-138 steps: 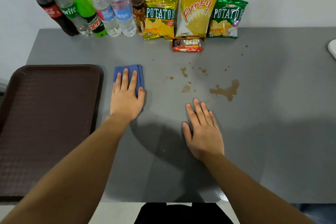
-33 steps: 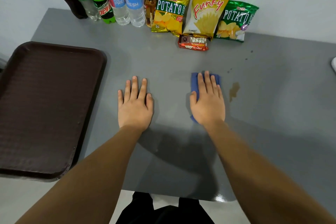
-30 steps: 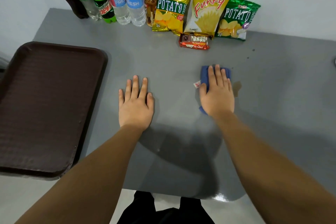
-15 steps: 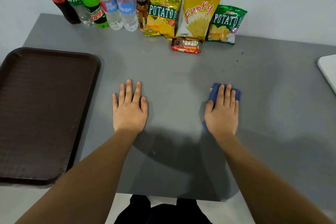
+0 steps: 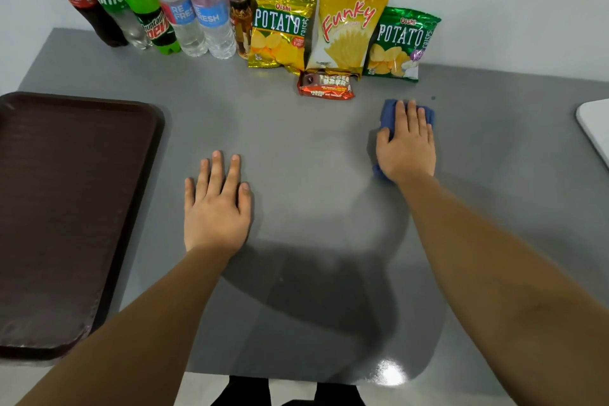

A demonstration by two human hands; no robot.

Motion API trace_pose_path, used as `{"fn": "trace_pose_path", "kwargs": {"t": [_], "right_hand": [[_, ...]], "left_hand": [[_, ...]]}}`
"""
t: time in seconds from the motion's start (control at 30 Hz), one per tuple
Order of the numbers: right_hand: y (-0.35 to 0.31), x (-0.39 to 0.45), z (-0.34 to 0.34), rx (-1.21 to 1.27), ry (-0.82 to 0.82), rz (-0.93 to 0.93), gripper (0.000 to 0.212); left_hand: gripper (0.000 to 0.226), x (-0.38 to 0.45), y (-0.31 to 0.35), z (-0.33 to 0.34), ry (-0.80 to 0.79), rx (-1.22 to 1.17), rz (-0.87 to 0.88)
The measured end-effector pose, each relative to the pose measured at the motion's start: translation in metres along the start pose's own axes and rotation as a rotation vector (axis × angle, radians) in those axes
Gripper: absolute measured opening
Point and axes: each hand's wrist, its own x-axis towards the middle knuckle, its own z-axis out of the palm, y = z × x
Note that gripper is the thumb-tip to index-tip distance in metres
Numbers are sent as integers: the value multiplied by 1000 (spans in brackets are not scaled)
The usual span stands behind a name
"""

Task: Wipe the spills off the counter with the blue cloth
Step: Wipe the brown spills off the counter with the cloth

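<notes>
My right hand (image 5: 407,145) lies flat on the blue cloth (image 5: 388,110), pressing it on the grey counter (image 5: 313,175) just below the green crisp bag. Most of the cloth is hidden under the palm; its far edge and a near corner stick out. One small dark spot (image 5: 433,98) shows on the counter just beyond the cloth, to its right. My left hand (image 5: 216,204) rests palm down on the counter's middle, fingers spread, holding nothing.
A dark brown tray (image 5: 66,208) fills the left side. Several drink bottles (image 5: 184,16), three crisp bags (image 5: 346,30) and a chocolate bar pack (image 5: 326,87) line the back wall. A white object's edge (image 5: 594,128) shows at far right.
The cloth passed from my left hand to my right. My right hand slid it rightward and away over the brown spills, which no longer show. The left hand stayed flat.
</notes>
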Motion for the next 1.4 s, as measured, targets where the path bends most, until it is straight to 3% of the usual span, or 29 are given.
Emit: {"fn": "trace_pose_path", "kwargs": {"t": [0.33, 0.47, 0.6, 0.9, 1.17, 1.4], "right_hand": [[17, -23, -1, 49, 44, 259, 65], [0, -40, 10, 23, 64, 204, 65], [5, -4, 3, 16, 47, 134, 65], [42, 61, -16, 47, 13, 201, 66], [36, -2, -10, 75, 60, 269, 64], [-39, -75, 22, 28, 58, 147, 65]], "left_hand": [[59, 1, 2, 0, -1, 16, -5], [60, 1, 2, -1, 1, 37, 2], [59, 2, 1, 0, 3, 41, 2], [59, 1, 0, 2, 30, 42, 7], [59, 1, 3, -1, 13, 29, -4], [60, 2, 5, -2, 10, 35, -5]]}}
